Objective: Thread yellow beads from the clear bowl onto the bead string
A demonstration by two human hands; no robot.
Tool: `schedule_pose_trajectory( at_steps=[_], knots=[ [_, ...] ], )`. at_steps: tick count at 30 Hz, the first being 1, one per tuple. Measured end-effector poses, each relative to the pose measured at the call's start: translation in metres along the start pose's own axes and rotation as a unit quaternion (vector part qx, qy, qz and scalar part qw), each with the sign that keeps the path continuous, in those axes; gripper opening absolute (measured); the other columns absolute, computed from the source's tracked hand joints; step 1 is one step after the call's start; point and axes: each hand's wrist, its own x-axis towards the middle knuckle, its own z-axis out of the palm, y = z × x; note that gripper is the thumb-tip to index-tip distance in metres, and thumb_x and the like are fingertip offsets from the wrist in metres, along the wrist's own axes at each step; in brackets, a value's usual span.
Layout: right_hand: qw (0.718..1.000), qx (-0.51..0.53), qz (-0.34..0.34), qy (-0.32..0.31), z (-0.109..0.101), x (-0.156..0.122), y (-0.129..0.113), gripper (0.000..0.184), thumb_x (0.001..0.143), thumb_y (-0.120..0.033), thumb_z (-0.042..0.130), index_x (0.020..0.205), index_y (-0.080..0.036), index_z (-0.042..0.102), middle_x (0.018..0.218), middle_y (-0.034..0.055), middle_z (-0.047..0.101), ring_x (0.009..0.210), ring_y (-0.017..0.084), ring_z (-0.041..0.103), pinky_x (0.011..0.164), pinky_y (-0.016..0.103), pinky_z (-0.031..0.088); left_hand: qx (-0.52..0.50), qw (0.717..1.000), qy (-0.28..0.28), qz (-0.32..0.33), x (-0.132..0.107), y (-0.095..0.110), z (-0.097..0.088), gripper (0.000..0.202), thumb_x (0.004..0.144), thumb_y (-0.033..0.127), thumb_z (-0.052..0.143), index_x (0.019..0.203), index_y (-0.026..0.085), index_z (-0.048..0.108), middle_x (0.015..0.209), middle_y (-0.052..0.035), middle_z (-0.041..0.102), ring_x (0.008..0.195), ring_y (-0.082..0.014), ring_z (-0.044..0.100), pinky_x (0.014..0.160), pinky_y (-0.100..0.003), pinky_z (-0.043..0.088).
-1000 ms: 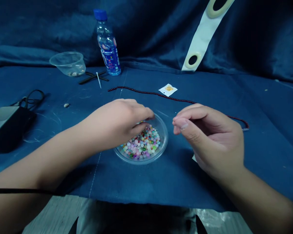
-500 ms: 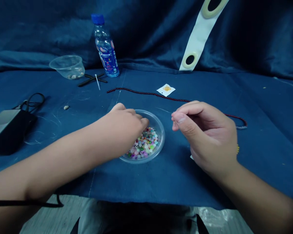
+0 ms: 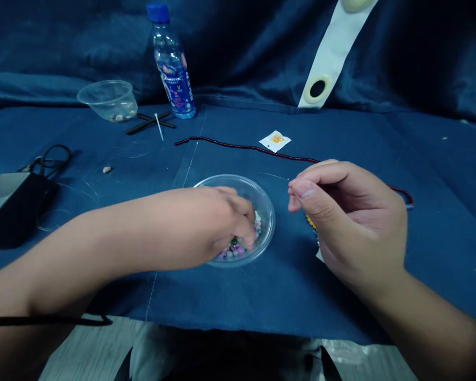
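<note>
A clear plastic bowl (image 3: 266, 209) of several coloured beads (image 3: 233, 251) sits on the blue cloth in front of me. My left hand (image 3: 218, 219) reaches down into it, fingers curled among the beads and covering most of them; what they hold is hidden. Just to the right of the bowl, my right hand (image 3: 347, 217) hovers with thumb and forefinger pinched together on a thin clear thread, and a few threaded beads (image 3: 310, 222) show under the palm. A long string of dark red beads (image 3: 238, 146) lies across the cloth behind both hands.
At the back stand a water bottle (image 3: 170, 61) and a clear cup (image 3: 108, 99), with black sticks (image 3: 148, 123) beside them. A small white packet (image 3: 275, 141) lies mid-table. A black box with a cable (image 3: 11, 203) sits at the left. The table edge runs near my body.
My left hand has sunk deeper into the bowl and its fingers have curled into the beads. My right hand has stayed pinched, drifting slightly right.
</note>
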Motion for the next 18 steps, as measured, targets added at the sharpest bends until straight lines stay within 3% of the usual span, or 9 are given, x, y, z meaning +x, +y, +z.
schedule_pose_trajectory(
  at_steps=[3, 7, 12, 18],
  knots=[
    [1.000, -0.008, 0.001, -0.002, 0.001, 0.000, 0.000, 0.015, 0.108, -0.020, 0.076, 0.096, -0.029, 0.078, 0.088, 0.0009, 0.075, 0.073, 0.019, 0.065, 0.064, 0.038, 0.055, 0.005, 0.997, -0.062, -0.050, 0.002, -0.009, 0.002, 0.027, 0.094, 0.007, 0.075, 0.106, 0.028, 0.087, 0.115, -0.0019, 0.081, 0.110, -0.0247, 0.074, 0.100, -0.036, 0.059],
    [1.000, -0.008, 0.004, -0.001, 0.000, 0.000, -0.001, 0.015, 0.108, -0.020, 0.076, 0.096, -0.029, 0.078, 0.090, 0.0010, 0.075, 0.075, 0.020, 0.066, 0.066, 0.040, 0.056, 0.036, 0.997, -0.034, -0.060, 0.000, -0.020, -0.001, 0.021, 0.099, 0.010, 0.067, 0.096, 0.022, 0.084, 0.113, -0.0047, 0.081, 0.107, -0.0257, 0.072, 0.099, -0.038, 0.057],
    [1.000, -0.008, 0.004, -0.001, 0.000, 0.000, -0.002, 0.016, 0.107, -0.019, 0.076, 0.096, -0.030, 0.078, 0.091, 0.0014, 0.075, 0.079, 0.021, 0.068, 0.069, 0.041, 0.058, 0.056, 0.996, -0.018, -0.063, -0.004, -0.021, 0.001, 0.027, 0.101, 0.015, 0.068, 0.119, 0.026, 0.084, 0.119, -0.0043, 0.081, 0.111, -0.0263, 0.073, 0.103, -0.039, 0.056],
    [1.000, -0.011, 0.004, -0.003, 0.000, -0.001, -0.002, 0.015, 0.107, -0.019, 0.077, 0.096, -0.029, 0.078, 0.091, 0.0006, 0.075, 0.078, 0.020, 0.068, 0.070, 0.040, 0.058, 0.062, 0.996, -0.020, -0.058, -0.008, -0.020, 0.006, 0.020, 0.102, 0.022, 0.073, 0.119, 0.026, 0.083, 0.125, -0.0036, 0.081, 0.115, -0.0257, 0.076, 0.111, -0.041, 0.055]
  ],
)
